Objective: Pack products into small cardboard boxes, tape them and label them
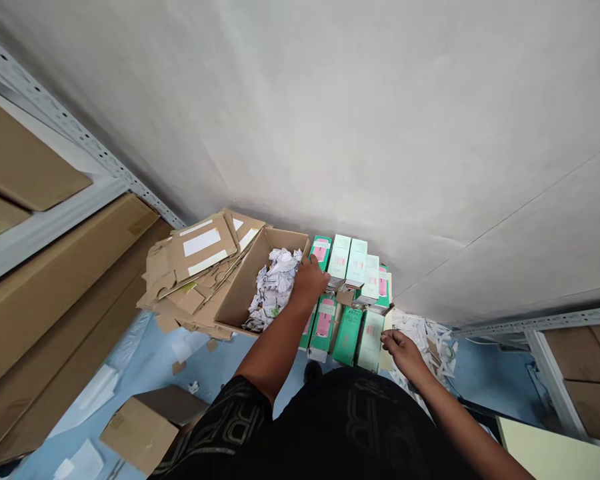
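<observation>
Green and pale-green product boxes stand in two rows below the wall, among them a green box with a pink panel (325,317), a plain green box (347,335) and a pale box (371,340). My left hand (310,279) is curled at the left end of the back row, beside another pink-panelled box (321,251); what its fingers hold is hidden. At the front right, my right hand (401,351) has its fingers bent together against the right side of the pale box. Whether they pinch an edge there is too small to tell.
An open carton (234,303) of crumpled paper scraps (275,283) adjoins the boxes. Flattened cardboard (200,250) is piled left of it. Paper strips (430,343) lie at right. Shelving (55,213) with cartons flanks the left; another carton (141,433) sits on the blue floor.
</observation>
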A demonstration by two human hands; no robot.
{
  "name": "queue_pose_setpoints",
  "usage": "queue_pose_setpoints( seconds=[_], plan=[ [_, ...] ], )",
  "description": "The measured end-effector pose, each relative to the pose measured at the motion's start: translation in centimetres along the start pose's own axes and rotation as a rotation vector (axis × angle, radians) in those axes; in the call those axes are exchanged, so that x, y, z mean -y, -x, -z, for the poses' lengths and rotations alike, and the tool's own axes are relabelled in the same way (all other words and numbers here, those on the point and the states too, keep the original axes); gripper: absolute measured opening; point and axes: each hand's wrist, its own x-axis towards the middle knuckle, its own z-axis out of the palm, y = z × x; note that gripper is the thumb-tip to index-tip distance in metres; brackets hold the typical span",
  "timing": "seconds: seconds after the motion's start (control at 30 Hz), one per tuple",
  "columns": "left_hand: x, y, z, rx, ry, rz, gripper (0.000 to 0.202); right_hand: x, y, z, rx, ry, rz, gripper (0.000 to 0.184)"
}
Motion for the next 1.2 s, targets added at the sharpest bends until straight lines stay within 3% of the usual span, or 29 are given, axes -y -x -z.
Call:
queue_pose_setpoints(
  seconds=[0.13,0.27,0.37,0.47,0.6,0.7,0.8,0.93,1.07,1.2],
  plan=[
    [0.5,1.4,5.8,-0.119,0.066,0.005,0.05,1.8,-0.8,-0.4,-0.003,-0.028,0.014,0.039],
    [2.3,3.7,11.1,-0.153,0.283,-0.06,0.046,5.2,-2.5,-0.4,-0.024,-0.186,-0.044,0.041],
    [3.1,4.5,13.3,-0.036,0.484,-0.184,0.047,9.0,-3.4,-0.2,-0.064,-0.488,-0.083,0.047],
    [2.3,4.4,13.5,0.202,0.635,-0.301,0.048,12.2,-3.1,0.5,-0.051,-0.818,-0.006,0.059],
    [-1.5,4.1,11.7,0.486,0.716,-0.467,0.048,12.6,-1.0,2.6,-0.113,-0.936,0.065,0.056],
    [-5.4,4.8,9.1,0.598,0.758,-0.591,0.055,9.7,1.9,4.6,-0.285,-0.964,0.0,0.049],
    [-9.9,7.1,5.9,0.662,0.867,-0.687,0.081,5.6,5.6,6.5,-0.504,-1.019,-0.064,0.046],
    [-16.5,12.3,2.1,0.722,0.914,-0.76,0.105,0.4,11.6,8.7,-0.711,-1.081,-0.078,0.043],
    [-23.8,18.6,-1.1,0.769,0.837,-0.874,0.1,-4.8,18.4,10.9,-0.862,-1.142,-0.078,0.048],
    [-31.2,25.5,-5.2,0.942,0.899,-0.894,0.091,-10.8,26.3,13.7,-0.973,-1.201,-0.065,0.054]
  ],
)
